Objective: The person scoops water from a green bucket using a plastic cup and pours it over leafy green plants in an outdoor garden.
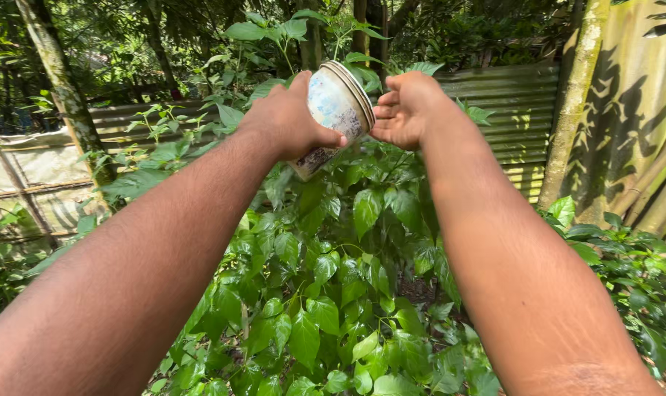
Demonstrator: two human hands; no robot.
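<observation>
Both hands are raised over the green bush [325, 293]: the left hand [285, 121] is gripping a white tin can [336, 110], the right hand [406, 110] cupping open beside its rim. Its long axis is tilting, mouth pointing up-right toward the right palm.

A leafy green shrub [325, 293] fills the near middle of the scene, its broad pointed leaves glossy in the sun. Behind it a corrugated metal fence [516, 110] runs across from left to right, weathered and partly shaded. At far left a slim mossy tree trunk [58, 81] leans upward, with a pale wall [25, 176] low beside it. On the right another lichen-covered trunk [575, 103] stands upright against a rusty yellowish metal sheet [633, 95] marked with leaf shadows. Low green plants [633, 271] spread at the near right. Dense dark foliage [142, 37] fills the far background.
</observation>
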